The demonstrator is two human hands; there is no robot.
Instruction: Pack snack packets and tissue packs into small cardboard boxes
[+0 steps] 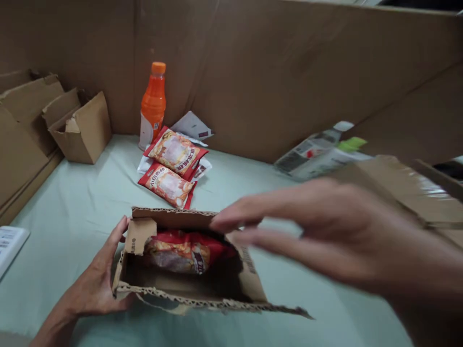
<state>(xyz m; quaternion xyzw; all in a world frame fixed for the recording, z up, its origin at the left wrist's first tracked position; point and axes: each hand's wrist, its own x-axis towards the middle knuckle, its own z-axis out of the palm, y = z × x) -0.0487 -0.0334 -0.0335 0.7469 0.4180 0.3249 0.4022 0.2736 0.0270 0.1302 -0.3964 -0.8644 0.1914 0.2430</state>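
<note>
My left hand [99,277] grips the left end of an open cardboard box [246,274] with torn edges, its thumb and fingers around that side. Inside the box a red snack packet [181,253] leans against the far wall. My right hand [318,231], blurred by motion, hovers above the box's right end. Its thumb and fingers are apart with nothing between them. Beyond the box, two more red snack packets [168,184] lie overlapping on top of white packets [202,168].
An orange drink bottle [154,108] stands by the cardboard back wall [253,72]. Small cardboard boxes [92,127] sit at the left. Two bottles [311,152] lean at the right, near another cardboard box [394,188]. A white object [10,246] lies at the left edge.
</note>
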